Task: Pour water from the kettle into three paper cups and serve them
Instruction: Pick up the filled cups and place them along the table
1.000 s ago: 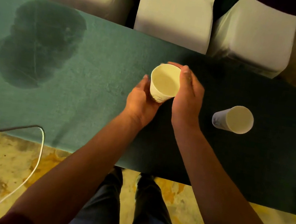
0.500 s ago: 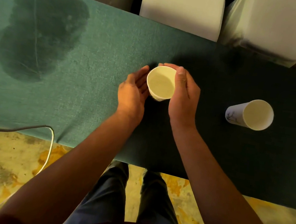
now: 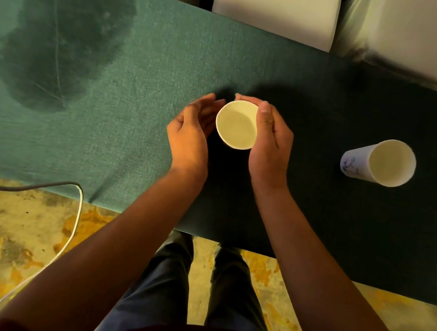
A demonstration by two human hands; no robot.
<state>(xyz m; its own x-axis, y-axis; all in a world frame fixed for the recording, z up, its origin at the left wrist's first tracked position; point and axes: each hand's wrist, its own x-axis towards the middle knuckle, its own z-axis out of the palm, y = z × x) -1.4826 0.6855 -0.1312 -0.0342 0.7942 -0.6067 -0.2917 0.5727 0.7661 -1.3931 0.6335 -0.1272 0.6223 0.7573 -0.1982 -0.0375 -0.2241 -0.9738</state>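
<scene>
A white paper cup (image 3: 237, 124) stands upright on the green tablecloth (image 3: 146, 73), seen from straight above. My right hand (image 3: 271, 142) wraps its right side, thumb on the rim and fingers curled round the far side. My left hand (image 3: 192, 132) is just left of the cup, fingers spread and slightly off its wall. A second paper cup (image 3: 381, 162) with a blue print stands to the right, about a hand's width from my right hand. No kettle is in view.
A large dark wet patch (image 3: 63, 37) stains the cloth at far left. Three white-covered chairs (image 3: 276, 2) line the table's far side. A cable (image 3: 75, 194) loops on the floor by the near left edge. My legs stand at the table's near edge.
The cup has come down from a tilted, lifted hold to standing upright on the cloth. My left hand has let go of it and opened beside it.
</scene>
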